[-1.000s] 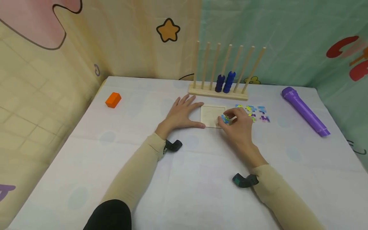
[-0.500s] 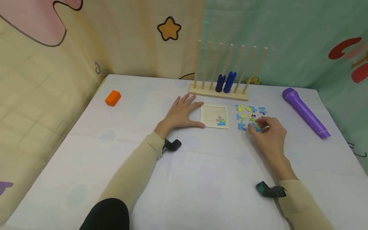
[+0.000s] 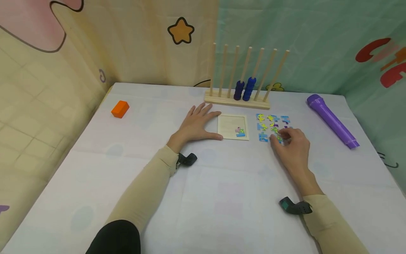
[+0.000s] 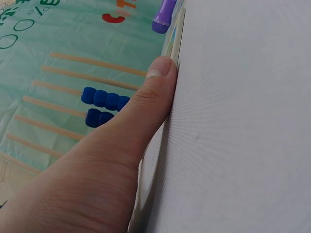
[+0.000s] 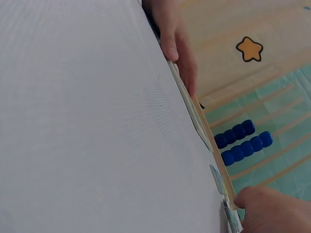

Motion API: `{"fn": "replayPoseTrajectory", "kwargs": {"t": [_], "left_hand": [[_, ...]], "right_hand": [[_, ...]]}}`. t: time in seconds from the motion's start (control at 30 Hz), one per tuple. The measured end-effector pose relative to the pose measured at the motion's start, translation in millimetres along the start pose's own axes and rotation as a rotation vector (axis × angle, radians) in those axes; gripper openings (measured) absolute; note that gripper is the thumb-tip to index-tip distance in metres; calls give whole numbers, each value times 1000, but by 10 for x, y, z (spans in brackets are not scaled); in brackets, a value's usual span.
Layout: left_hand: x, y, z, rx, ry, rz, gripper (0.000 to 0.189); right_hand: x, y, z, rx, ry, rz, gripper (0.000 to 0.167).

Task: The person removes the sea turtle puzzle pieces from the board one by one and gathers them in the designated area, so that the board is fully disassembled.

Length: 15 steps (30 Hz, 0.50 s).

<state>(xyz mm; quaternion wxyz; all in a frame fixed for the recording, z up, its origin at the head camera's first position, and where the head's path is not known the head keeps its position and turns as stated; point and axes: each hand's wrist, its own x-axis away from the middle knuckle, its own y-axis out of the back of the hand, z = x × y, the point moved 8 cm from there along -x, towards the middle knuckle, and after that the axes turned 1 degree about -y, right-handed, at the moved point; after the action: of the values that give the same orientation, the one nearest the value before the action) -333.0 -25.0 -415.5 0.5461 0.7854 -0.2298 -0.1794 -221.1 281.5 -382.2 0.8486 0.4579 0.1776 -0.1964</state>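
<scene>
My left hand [image 3: 198, 123] rests at the left side of a small wooden puzzle tray [image 3: 226, 124], thumb and fingers spread along its edge. A joined bit of puzzle [image 3: 240, 132], pink, green and blue, lies in the tray's lower right corner. My right hand [image 3: 293, 146] is over the loose puzzle pieces [image 3: 263, 137] right of the tray, thumb and forefinger curled about a puzzle piece [image 3: 279, 139] at the group's front right. In the right wrist view the thumb [image 5: 265, 206] is right at the pieces; the other fingers' tips are hidden.
Behind the tray stands a wooden peg rack [image 3: 236, 102] with dark blue beads [image 3: 249, 89] on two pegs. A purple tube [image 3: 333, 121] with a wider end lies at the right. An orange block [image 3: 120, 109] sits at the far left. A curtain [image 3: 142, 42] hangs behind the table.
My right hand has left the tray and moved right to the loose pieces; the piece it held now lies in the tray's corner. The left hand stays at the tray.
</scene>
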Motion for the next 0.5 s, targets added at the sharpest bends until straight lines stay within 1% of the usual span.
{"fn": "replayPoseTrajectory", "kwargs": {"t": [0.13,0.33,0.5], "left_hand": [[8,7,15,5,3,-8,103],[-15,-24,19,3,-4,-13,104],[-11,-26,30,-10,5,-13,104]], "right_hand": [[-9,-17,9,-23,15,-8,28],[-3,9,15,-76,11,-33,23],[-13,-48,160,-124,40,-17,23]]}}
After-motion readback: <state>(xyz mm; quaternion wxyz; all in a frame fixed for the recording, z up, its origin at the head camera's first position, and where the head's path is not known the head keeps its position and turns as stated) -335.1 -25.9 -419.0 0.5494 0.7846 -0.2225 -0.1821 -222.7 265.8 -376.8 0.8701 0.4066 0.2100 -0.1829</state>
